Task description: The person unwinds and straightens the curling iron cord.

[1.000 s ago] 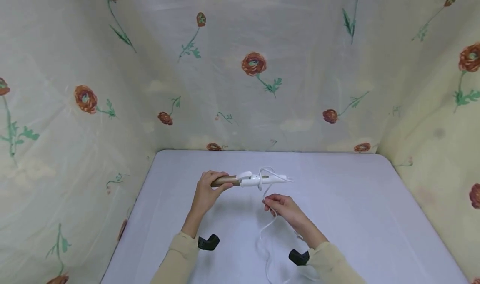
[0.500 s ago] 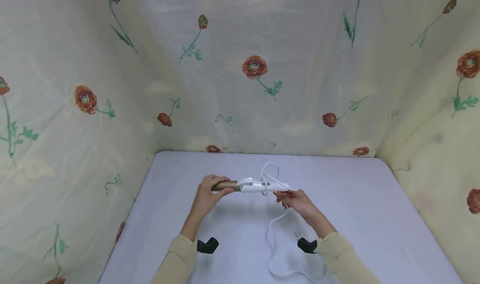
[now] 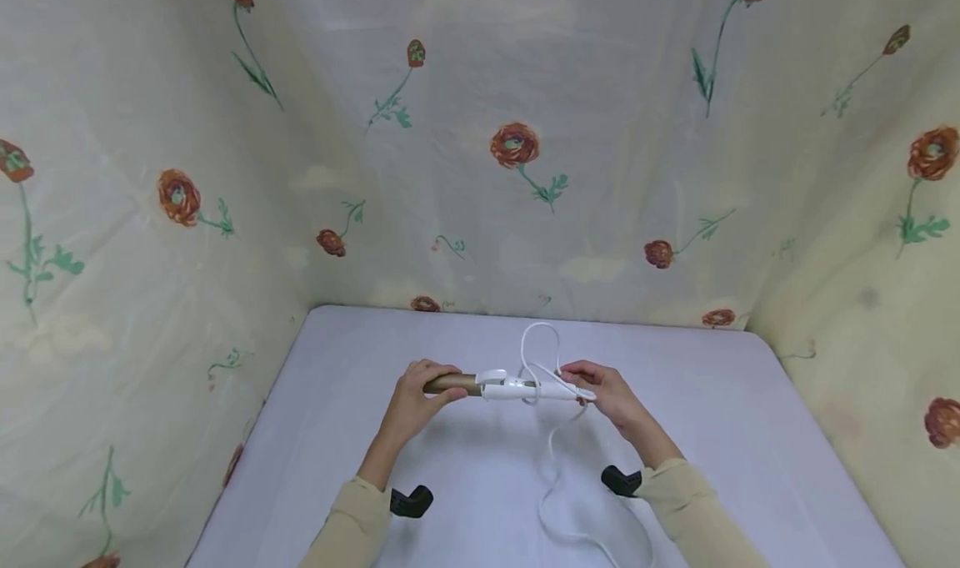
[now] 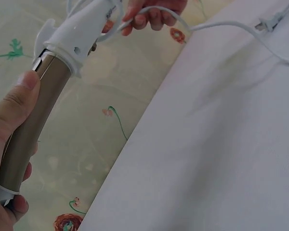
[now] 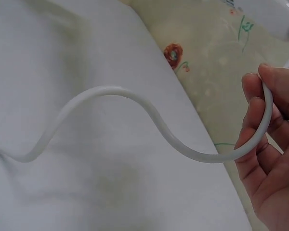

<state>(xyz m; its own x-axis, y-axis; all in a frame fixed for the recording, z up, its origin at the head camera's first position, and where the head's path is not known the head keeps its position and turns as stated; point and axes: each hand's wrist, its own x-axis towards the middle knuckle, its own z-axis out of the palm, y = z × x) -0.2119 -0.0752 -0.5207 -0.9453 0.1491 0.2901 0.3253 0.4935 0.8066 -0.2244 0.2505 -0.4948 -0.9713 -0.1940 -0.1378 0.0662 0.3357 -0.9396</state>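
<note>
A curling iron (image 3: 513, 389) with a white handle and a brown barrel is held level above the table. My left hand (image 3: 410, 401) grips it by the barrel (image 4: 36, 115), thumb along one side. Loops of white power cord (image 3: 522, 347) go around the handle and stand up above it. At the handle's right end, my right hand (image 3: 606, 391) pinches the cord between thumb and fingertips. In the right wrist view a slack stretch of cord (image 5: 113, 90) runs away from those fingers, which partly cover it.
The white table (image 3: 360, 334) lies beneath both hands, with the cord's free length trailing toward its near edge. A two-prong plug (image 4: 267, 24) shows in the left wrist view. Flower-patterned cloth (image 3: 600, 134) walls the back and sides.
My right hand has moved right and up from below the handle to its end, carrying the cord. The loop above the handle has grown larger. My left hand keeps its grip on the curling iron.
</note>
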